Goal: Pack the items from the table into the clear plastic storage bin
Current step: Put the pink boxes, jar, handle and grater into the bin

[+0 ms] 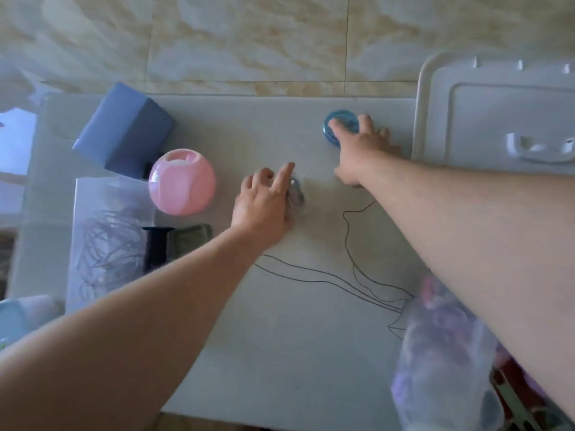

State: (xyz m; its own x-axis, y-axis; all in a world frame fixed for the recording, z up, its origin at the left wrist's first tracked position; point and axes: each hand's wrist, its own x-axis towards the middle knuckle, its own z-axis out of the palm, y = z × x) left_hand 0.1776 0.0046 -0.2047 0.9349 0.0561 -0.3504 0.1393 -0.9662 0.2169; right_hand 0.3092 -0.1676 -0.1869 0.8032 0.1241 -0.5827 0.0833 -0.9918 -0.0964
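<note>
Head view showed the right hand [357, 150] at one o'clock, fingers spread over a blue round container [337, 127]: seemingly light, rigid, slick, best gripped by its rim. The left hand [264, 206], centre, loosely covered a small silvery item [297, 194].

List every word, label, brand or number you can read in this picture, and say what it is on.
None can be read.
Blue box: plain faces, no print visible.
Pink round container: no lettering visible.
Blue round item under the right hand: blurred, no text legible.
White bin lid: only moulded shapes, no words.
Patterned bag: too blurred to tell.
</note>
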